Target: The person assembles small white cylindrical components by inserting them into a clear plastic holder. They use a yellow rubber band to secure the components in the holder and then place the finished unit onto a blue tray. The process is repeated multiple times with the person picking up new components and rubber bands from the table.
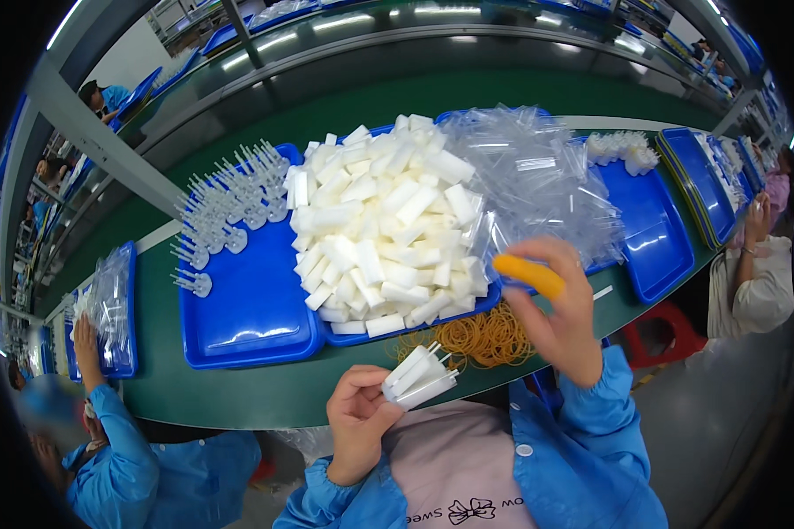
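My left hand (pixel 355 423) is closed round a small cluster of white foam blocks (pixel 419 379), held low in front of my chest. Thin pale prongs stick out of its upper right end. To the right, my right hand (pixel 566 319) is raised over the table edge, thumb and fingers apart, with a yellow finger cot (pixel 534 275) on one finger. I see nothing clearly held in it. Its fingertips are close to a heap of clear plastic sleeves (pixel 538 176). Tan rubber bands (pixel 481 339) lie loose between my hands and the trays.
White foam blocks (pixel 384 229) overfill the middle blue tray. Pronged clear plastic pieces (pixel 234 198) stand in the left blue tray (pixel 251 339). Finished-looking white clusters (pixel 622 150) sit in the right tray (pixel 653 256). Co-workers sit at both sides; a red stool (pixel 666 335) stands at right.
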A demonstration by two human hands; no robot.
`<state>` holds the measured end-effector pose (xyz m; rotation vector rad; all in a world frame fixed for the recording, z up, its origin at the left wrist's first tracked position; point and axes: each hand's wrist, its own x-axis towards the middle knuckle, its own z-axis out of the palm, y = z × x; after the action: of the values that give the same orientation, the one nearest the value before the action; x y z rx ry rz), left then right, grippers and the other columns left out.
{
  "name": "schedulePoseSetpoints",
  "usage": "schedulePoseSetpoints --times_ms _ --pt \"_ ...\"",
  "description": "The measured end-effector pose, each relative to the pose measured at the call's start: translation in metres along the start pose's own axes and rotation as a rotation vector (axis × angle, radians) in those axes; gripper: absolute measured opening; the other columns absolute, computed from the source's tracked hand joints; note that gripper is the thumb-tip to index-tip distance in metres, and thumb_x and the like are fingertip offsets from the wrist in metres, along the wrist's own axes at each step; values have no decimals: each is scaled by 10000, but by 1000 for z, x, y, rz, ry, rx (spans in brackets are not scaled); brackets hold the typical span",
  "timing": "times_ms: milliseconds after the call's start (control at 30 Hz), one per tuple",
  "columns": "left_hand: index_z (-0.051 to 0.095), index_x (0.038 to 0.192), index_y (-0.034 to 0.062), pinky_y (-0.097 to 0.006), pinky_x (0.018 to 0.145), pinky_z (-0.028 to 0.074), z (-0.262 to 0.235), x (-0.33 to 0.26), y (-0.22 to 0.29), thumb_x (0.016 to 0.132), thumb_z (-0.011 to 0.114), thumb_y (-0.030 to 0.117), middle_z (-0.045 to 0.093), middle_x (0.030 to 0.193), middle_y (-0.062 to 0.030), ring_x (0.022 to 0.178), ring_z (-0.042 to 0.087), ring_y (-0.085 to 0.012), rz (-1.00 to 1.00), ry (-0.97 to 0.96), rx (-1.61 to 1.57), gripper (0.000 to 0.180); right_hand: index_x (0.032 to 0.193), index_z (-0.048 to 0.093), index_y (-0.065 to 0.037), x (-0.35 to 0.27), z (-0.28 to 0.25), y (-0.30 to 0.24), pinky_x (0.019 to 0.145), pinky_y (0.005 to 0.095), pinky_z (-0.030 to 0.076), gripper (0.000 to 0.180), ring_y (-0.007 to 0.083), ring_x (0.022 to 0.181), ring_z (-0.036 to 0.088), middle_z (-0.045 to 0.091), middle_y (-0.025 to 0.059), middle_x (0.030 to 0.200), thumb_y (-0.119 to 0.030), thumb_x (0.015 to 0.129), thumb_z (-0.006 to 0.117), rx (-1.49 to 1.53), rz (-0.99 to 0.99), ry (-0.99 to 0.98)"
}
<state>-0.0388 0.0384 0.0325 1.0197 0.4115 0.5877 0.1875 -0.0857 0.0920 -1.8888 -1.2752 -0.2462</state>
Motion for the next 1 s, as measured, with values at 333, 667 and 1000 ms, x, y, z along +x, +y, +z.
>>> schedulePoseSetpoints --times_ms 333,667,1000 --pt "526 1055 -24 -305 877 460 2 -4 1 746 640 -98 503 1047 -96 969 569 -175 1 -30 -24 337 960 696 -145 23 24 56 871 404 398 315 238 921 530 563 56 1029 -88 660 621 -417 -420 -95" --pt "552 1046 -21 -306 863 470 2 -4 2 717 736 -24 514 1068 -111 957 572 -181 59 2 70 376 1008 518 -20 -3 6 0 627 227 473 323 116 745 574 577 93 953 79 731 650 987 523 211" --pt "626 972 27 -293 751 461 10 -4 0 585 852 58 599 998 -120 884 577 -200 431 -37 569 449 912 537 -22 -34 25 -24 489 181 418 184 44 568 530 580 29 751 3 789 671 1071 619 30"
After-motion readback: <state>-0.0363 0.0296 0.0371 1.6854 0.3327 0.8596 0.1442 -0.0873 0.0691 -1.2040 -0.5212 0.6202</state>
